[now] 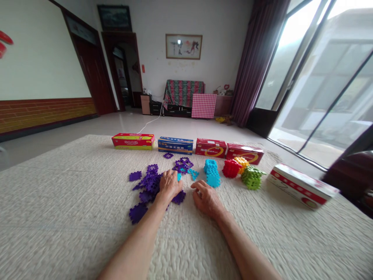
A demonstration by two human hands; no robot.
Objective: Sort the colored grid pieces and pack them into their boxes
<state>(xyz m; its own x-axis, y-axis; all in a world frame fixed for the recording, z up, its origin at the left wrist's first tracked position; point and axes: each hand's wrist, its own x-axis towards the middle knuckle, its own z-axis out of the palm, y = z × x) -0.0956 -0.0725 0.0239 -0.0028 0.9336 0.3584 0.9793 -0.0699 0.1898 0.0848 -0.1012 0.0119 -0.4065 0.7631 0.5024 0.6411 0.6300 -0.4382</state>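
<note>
my left hand (169, 186) lies palm down on the cream quilted cover (72, 217), fingers spread loosely over a scatter of purple interlocking tiles (150, 182) — it rests on them, and whether it grips any i cannot tell. at my fingertips sits a small cyan tile (179, 176), partly hidden by the hand. my right hand (205, 197) rests just beside the left, fingers curled and knuckles up; whether anything is inside the curl cannot be seen.

more purple tiles lie around my left wrist, one apart at the near edge (137, 213), and a looser cluster (183, 165) lies farther out. to the right stand built cubes: a cyan stack (211, 172) nearest my right hand, then a red cube (231, 168) with an orange one (242, 162) touching behind it, and a green cube (251, 177) at the end.

along the far edge of the cover runs a row of flat cartons — a red and yellow one (133, 141), a blue one (175, 145), two red ones (211, 147) (246, 153). a white and red carton (301, 187) lies apart on the right.
</note>
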